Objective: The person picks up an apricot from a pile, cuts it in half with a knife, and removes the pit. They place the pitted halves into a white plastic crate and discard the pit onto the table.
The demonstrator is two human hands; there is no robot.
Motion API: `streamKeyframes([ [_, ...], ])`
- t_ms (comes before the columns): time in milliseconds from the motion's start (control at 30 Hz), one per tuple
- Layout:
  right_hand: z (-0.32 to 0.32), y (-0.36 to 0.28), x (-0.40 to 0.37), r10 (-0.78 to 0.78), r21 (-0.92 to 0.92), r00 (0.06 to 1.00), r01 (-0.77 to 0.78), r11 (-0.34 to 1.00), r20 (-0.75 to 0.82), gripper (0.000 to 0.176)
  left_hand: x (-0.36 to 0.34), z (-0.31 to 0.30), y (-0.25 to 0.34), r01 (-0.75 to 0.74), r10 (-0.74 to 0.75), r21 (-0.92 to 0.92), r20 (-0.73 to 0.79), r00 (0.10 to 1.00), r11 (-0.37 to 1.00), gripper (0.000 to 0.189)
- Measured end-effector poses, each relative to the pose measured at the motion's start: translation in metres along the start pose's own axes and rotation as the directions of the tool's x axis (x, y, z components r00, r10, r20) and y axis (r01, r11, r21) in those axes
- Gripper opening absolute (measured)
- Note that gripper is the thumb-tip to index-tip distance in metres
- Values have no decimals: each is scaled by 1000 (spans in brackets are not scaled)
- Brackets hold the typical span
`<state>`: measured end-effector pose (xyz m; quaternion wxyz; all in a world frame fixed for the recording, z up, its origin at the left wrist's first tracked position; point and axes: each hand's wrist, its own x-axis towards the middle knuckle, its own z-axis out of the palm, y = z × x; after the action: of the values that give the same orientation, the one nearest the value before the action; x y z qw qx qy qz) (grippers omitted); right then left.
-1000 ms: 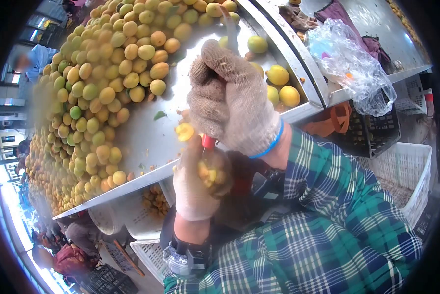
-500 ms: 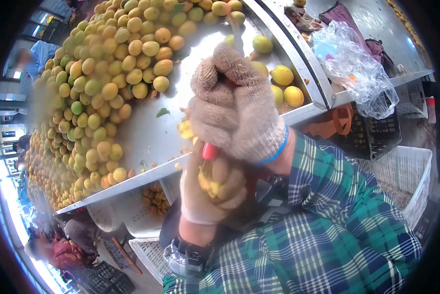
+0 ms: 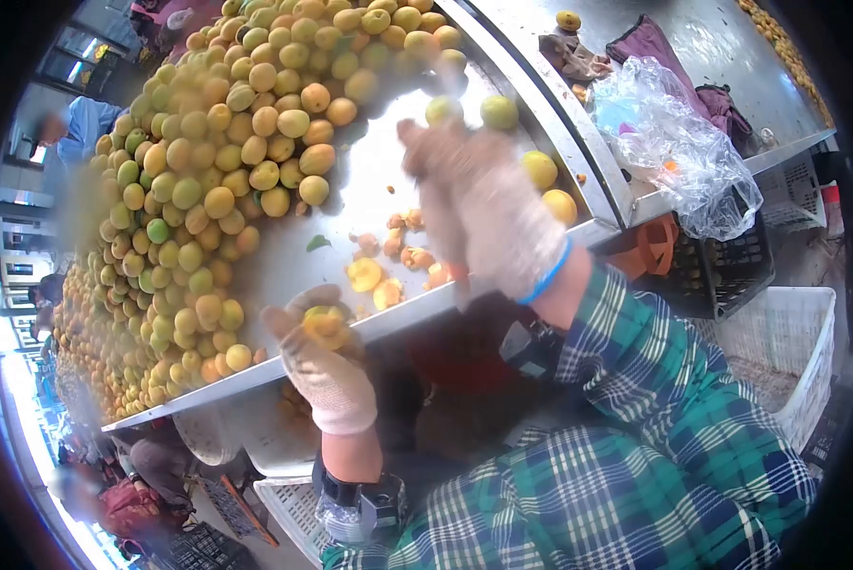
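My left hand (image 3: 326, 366), in a pale knit glove, is at the front edge of the metal table (image 3: 284, 261), its fingers around a cut apricot (image 3: 325, 328) with yellow flesh showing. My right hand (image 3: 493, 209), gloved too and smeared by motion, is raised over the table with fingers curled. A bit of red handle (image 3: 457, 272) shows at its lower side; the tool's other end cannot be made out. Between the hands, apricot halves (image 3: 364, 275) and brown pits (image 3: 394, 243) lie near the edge. A large heap of apricots (image 3: 255, 123) covers the table's left and back.
Several whole apricots (image 3: 538, 169) lie by the right rim. Past it, a clear plastic bag (image 3: 678, 142) and purple cloth (image 3: 650, 47) rest on another metal table. White crates (image 3: 806, 351) and a black crate (image 3: 740, 261) stand below. Other people (image 3: 75, 133) are at the far left.
My hands have come apart: the left moved left and down toward the table edge with the cut apricot, the right lifted off it to the right. The halves and pits on the table are now uncovered.
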<state>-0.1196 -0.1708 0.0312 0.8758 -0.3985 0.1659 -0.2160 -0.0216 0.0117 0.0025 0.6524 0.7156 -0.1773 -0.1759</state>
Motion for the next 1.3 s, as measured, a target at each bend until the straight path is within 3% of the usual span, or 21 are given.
streamKeyframes([
  [33,8,5,-1,91,-294,995,-73,953,47,28,1,0,2,-5,5,2,2,1000,1000,71],
  [100,24,19,-6,286,-784,957,-146,603,41,46,3,2,8,-125,153,232,-106,982,965,72],
  [167,17,84,2,375,-869,896,22,495,237,43,1,0,8,-99,128,317,-72,989,943,74],
  [200,26,89,-2,369,-869,899,27,494,237,43,2,0,-1,-227,245,338,-13,969,913,75],
  [233,34,92,-6,337,-706,925,-119,698,177,37,3,0,-4,-350,357,353,48,933,868,76],
  [267,37,93,-8,323,-472,940,-237,849,107,39,1,0,-2,-330,324,337,76,943,882,75],
  [300,39,76,-11,318,-469,942,-236,851,104,39,0,0,-4,-333,325,337,83,942,881,75],
  [367,44,31,-19,627,-483,773,-517,707,90,45,-1,0,-8,-213,210,236,39,977,948,73],
  [500,44,39,-20,592,-409,805,-527,745,41,45,-2,5,-5,-325,313,315,91,945,891,71],
  [567,45,34,-23,624,-292,780,-586,756,50,40,-5,9,1,-124,132,250,-18,991,960,70],
  [700,51,52,-17,587,-373,809,-552,745,-26,35,-5,15,3,-82,95,190,-58,994,978,68],
  [800,47,46,-13,680,-434,731,-634,640,-64,38,-6,15,3,-39,42,132,-24,999,991,68],
  [867,40,49,-17,665,-54,745,-663,747,54,42,-2,13,-6,-260,259,226,37,965,939,68],
  [900,42,49,-17,665,-57,745,-662,747,56,42,-1,10,-7,-261,261,225,33,965,939,68],
  [967,44,45,-21,592,-238,805,-569,787,36,51,-1,4,-10,-178,176,153,25,984,972,74],
  [1000,46,43,-23,606,-249,794,-578,777,46,39,-1,4,-9,-170,172,172,6,985,970,74],
  [1033,47,43,-22,603,-250,797,-577,778,37,39,-2,7,-7,-170,171,164,12,985,972,74],
  [1133,48,36,-22,656,-317,753,-611,725,49,46,-5,8,-2,-79,79,-61,-5,997,995,75],
  [1267,50,36,-23,663,-348,748,-612,710,37,47,-7,15,5,-13,3,-117,-87,996,993,76],
  [1300,50,33,-22,678,-309,734,-634,709,48,46,-7,17,6,-58,55,-30,-112,992,998,75],
])
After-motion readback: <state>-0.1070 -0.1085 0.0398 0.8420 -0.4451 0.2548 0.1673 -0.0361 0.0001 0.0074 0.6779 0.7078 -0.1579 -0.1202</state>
